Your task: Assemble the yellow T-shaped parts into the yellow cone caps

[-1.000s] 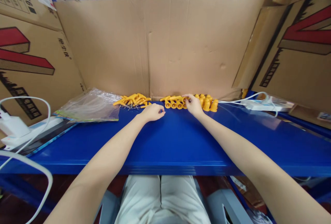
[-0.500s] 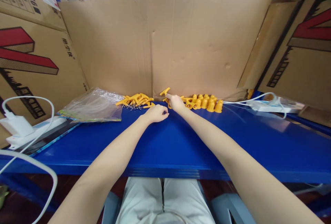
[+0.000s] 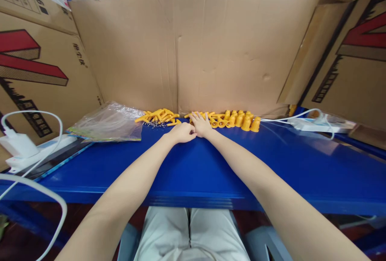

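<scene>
My left hand (image 3: pixel 181 133) rests on the blue table with its fingers curled closed; whatever is inside them, if anything, is hidden. Right beside it, my right hand (image 3: pixel 202 125) lies palm down with fingers stretched and apart, over yellow pieces at the back. Several yellow cup-shaped pieces (image 3: pixel 246 123) stand or lie to the right of it, some showing round open ends. On the left is a heap of yellow T-shaped handles (image 3: pixel 159 114), with small dark metal parts (image 3: pixel 154 124) in front. A single yellow T-shaped handle (image 3: pixel 174 123) lies close to my left hand.
A clear plastic bag (image 3: pixel 108 124) lies at the table's left. Power strips with white cables stand at the left (image 3: pixel 45 148) and right (image 3: pixel 322 123). A cardboard panel (image 3: pixel 226 52) walls off the back, and printed cartons (image 3: pixel 36 64) flank the blue table (image 3: pixel 193 172).
My right hand has come down and its fingers have spread; the yellow T-shaped handle that it held up is no longer raised. My left hand has stayed almost still.
</scene>
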### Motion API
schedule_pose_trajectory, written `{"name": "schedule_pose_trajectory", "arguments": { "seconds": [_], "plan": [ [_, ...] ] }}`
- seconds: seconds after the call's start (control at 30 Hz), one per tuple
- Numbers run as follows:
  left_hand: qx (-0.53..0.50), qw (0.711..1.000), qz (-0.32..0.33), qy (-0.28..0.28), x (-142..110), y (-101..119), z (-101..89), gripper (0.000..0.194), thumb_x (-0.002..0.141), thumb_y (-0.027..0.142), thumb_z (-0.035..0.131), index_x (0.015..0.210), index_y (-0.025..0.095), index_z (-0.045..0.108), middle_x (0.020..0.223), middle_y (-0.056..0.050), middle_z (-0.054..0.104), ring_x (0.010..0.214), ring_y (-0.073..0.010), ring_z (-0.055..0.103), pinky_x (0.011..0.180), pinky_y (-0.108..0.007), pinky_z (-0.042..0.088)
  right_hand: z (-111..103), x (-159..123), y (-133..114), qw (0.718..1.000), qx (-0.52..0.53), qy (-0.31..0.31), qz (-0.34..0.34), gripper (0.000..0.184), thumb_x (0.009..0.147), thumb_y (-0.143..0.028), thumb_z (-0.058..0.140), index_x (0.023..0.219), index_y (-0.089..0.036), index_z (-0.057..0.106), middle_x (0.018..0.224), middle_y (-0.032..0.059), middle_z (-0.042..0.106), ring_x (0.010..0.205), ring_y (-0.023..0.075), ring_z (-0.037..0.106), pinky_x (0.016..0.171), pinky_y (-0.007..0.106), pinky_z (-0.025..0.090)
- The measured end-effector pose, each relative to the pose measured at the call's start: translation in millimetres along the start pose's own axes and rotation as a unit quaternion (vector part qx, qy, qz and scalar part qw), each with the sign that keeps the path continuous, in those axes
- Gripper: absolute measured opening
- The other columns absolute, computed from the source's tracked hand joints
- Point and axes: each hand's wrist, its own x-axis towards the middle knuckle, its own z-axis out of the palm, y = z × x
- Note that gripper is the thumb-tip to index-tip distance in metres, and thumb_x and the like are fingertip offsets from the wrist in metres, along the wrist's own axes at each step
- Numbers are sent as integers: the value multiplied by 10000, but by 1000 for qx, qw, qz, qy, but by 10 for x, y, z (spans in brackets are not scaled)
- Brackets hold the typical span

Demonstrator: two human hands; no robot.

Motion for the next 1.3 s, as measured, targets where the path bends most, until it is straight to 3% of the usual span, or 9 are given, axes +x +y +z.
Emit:
{"name": "schedule_pose_trajectory", "arguments": {
  "seconds": [0.2,0.4,0.63,0.77,1.0,1.07,1.13,1.2,1.3],
  "plan": [
    [0,1000,2,-5,23,-24,35,192,794,256,534,780,164,703,856,-75,735,759,-200,657,692,-284,479,-30,-75,-42,998,21,52,-22,552,895,-182,383,1437,-78,394,1547,156,294,1449,268,223,1165,549,85],
    [-1,1000,-10,-4,30,-67,55,166,762,186,526,731,169,689,823,-67,719,761,-195,647,692,-280,477,-79,-107,-108,998,-14,49,-44,467,927,-147,323,1357,-54,481,1506,187,367,1400,279,330,1155,492,175],
    [12,1000,-22,-4,38,-171,79,199,779,245,527,792,176,714,863,-68,710,802,-197,645,731,-277,488,-132,-162,-130,995,-47,39,-74,446,944,-119,280,1314,-48,518,1481,184,411,1364,279,375,1140,467,208],
    [14,1000,-17,-12,37,-156,63,212,781,256,528,826,175,718,903,-72,711,836,-203,646,747,-277,488,-165,-315,-8,994,-51,35,-90,460,917,-97,319,1334,-40,505,1475,174,425,1361,273,380,1145,452,199],
    [17,999,-27,-15,29,-137,57,205,776,266,540,856,190,713,933,-61,702,835,-190,643,748,-259,486,-252,-611,339,992,-13,84,-88,480,848,-102,389,1305,-114,533,1453,145,463,1334,263,413,1129,483,218],
    [19,999,-27,-13,32,-145,66,211,775,274,547,877,193,713,951,-60,698,833,-187,642,755,-260,487,-348,-616,460,994,-19,99,-37,493,835,-114,405,1318,-121,510,1464,150,446,1334,286,406,1119,522,205],
    [20,999,-28,-11,37,-152,74,217,776,279,547,890,196,712,944,-60,698,839,-191,641,753,-264,488,-468,-610,611,990,-20,112,79,435,847,-149,409,1259,-115,541,1362,185,535,1248,312,483,1059,528,283],
    [23,999,-29,-15,42,-155,76,225,779,284,542,899,198,711,933,-59,698,847,-195,641,743,-264,486,-579,-623,794,973,-21,93,210,362,847,-161,414,1158,-103,590,1189,211,620,1121,330,562,962,515,372],
    [24,999,-31,-22,44,-148,68,240,782,294,540,922,198,709,937,-58,698,845,-193,641,727,-257,481,-662,-691,1095,940,-40,90,328,347,823,-138,456,1128,-67,603,1169,242,604,1102,341,572,906,486,411]
  ]
}}
